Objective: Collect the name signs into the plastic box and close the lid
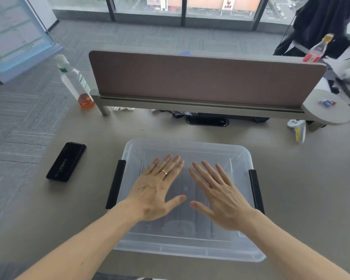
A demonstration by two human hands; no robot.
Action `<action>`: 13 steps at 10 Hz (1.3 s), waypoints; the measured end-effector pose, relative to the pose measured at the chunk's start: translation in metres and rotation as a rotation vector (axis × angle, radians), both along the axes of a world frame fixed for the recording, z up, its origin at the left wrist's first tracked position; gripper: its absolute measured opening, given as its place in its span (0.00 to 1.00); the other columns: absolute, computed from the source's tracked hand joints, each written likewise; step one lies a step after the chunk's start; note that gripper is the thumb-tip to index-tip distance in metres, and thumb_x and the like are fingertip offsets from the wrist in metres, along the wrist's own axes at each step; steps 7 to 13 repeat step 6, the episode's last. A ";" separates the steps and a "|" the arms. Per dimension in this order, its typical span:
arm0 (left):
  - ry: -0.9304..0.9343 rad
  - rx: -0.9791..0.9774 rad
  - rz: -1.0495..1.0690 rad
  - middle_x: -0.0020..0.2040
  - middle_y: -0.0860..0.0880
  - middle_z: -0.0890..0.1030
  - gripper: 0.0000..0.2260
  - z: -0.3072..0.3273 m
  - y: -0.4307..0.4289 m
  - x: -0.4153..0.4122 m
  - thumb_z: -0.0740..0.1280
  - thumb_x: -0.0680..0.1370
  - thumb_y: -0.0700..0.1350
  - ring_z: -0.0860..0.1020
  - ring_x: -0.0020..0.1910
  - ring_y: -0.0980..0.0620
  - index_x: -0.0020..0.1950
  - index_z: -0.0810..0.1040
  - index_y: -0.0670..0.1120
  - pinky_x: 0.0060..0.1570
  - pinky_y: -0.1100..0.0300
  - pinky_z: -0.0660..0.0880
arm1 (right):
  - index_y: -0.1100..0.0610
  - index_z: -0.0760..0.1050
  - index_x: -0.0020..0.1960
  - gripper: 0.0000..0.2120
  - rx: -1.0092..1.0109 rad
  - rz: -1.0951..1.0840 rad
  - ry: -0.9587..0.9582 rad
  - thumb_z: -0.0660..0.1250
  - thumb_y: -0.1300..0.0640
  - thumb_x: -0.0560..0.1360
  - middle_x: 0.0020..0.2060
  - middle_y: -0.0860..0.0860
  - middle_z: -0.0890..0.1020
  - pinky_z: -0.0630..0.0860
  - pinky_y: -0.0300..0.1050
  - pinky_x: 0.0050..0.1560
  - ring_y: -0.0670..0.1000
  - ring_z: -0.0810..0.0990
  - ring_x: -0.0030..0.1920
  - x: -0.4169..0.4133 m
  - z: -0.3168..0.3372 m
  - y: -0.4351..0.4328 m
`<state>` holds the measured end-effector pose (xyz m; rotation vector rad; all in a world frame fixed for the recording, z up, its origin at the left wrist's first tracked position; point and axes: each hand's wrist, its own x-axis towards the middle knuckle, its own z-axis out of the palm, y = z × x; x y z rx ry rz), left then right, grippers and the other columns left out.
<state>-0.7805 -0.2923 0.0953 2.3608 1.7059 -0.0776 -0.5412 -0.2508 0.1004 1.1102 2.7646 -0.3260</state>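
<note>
A clear plastic box [190, 251] stands on the desk in front of me with its translucent lid [190, 148] on top. Black latches sit at its left side [116, 184] and right side [256, 190]. My left hand [158, 188] lies flat on the lid with straight fingers and a gold ring. My right hand [218, 195] lies flat beside it, fingers spread. Dark shapes show faintly through the lid under my hands; I cannot tell what they are.
A black phone [66, 161] lies left of the box. A bottle with orange liquid [77, 83] stands at the desk's back left by the brown partition [200, 79]. A white controller [297, 128] lies at the back right. A red bottle [317, 50] stands beyond the partition.
</note>
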 end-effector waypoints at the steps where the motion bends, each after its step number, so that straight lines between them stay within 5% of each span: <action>1: -0.007 0.004 0.009 0.82 0.54 0.32 0.39 -0.005 0.000 0.002 0.46 0.80 0.70 0.31 0.80 0.55 0.82 0.34 0.51 0.80 0.48 0.41 | 0.49 0.37 0.82 0.39 0.020 -0.011 0.008 0.44 0.31 0.80 0.82 0.47 0.38 0.39 0.57 0.79 0.49 0.33 0.81 -0.001 -0.006 -0.001; 4: 0.038 -0.065 0.011 0.80 0.54 0.27 0.40 -0.011 0.003 0.004 0.45 0.80 0.70 0.27 0.78 0.54 0.80 0.30 0.51 0.80 0.47 0.40 | 0.52 0.44 0.83 0.38 0.035 -0.041 -0.016 0.48 0.33 0.81 0.83 0.49 0.44 0.43 0.60 0.79 0.53 0.41 0.83 -0.004 -0.020 -0.003; 6: 0.050 -0.163 -0.010 0.80 0.55 0.29 0.41 0.012 0.006 0.003 0.45 0.78 0.71 0.27 0.78 0.56 0.81 0.31 0.53 0.79 0.49 0.39 | 0.49 0.34 0.82 0.42 -0.046 0.042 -0.120 0.49 0.31 0.79 0.82 0.49 0.35 0.32 0.58 0.78 0.53 0.32 0.81 -0.006 0.027 0.009; 13: 0.050 -0.163 -0.010 0.80 0.55 0.29 0.41 0.012 0.006 0.003 0.45 0.78 0.71 0.27 0.78 0.56 0.81 0.31 0.53 0.79 0.49 0.39 | 0.49 0.34 0.82 0.42 -0.046 0.042 -0.120 0.49 0.31 0.79 0.82 0.49 0.35 0.32 0.58 0.78 0.53 0.32 0.81 -0.006 0.027 0.009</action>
